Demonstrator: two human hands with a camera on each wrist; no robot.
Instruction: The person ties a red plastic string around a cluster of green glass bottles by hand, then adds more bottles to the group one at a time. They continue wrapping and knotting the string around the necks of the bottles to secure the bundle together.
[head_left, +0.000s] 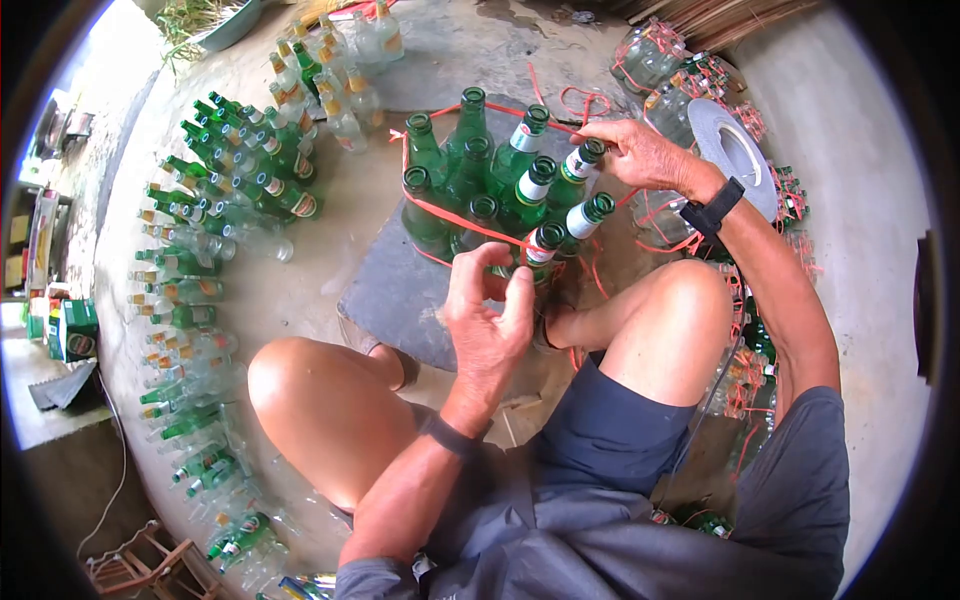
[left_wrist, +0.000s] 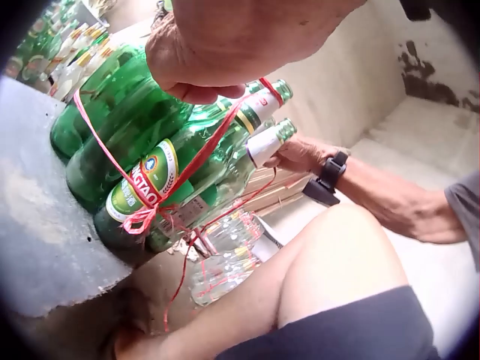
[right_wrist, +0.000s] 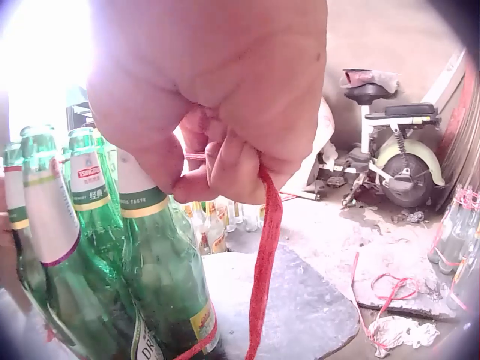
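Observation:
Several green glass beer bottles [head_left: 475, 160] stand in a tight cluster, with a flat red plastic strap [head_left: 465, 215] looped round their necks. A lower strap [left_wrist: 94, 133] circles their bodies, knotted [left_wrist: 142, 217] over a label. My right hand [head_left: 640, 152] pinches the strap at the far right of the cluster; a red length [right_wrist: 264, 262] hangs from its curled fingers. My left hand [head_left: 490, 315] is at the nearest bottle neck [head_left: 545, 240], index finger and thumb curled together on the strap there. Its other fingertips are partly hidden.
The cluster stands on a dark slab [head_left: 390, 300] between my knees. Loose green bottles [head_left: 240, 150] and clear bottles [head_left: 340, 80] fill the floor at left. Strapped bundles [head_left: 650, 55] line the right side, with a roll of tape [head_left: 708, 130] nearby. An electric scooter [right_wrist: 405, 165] stands behind.

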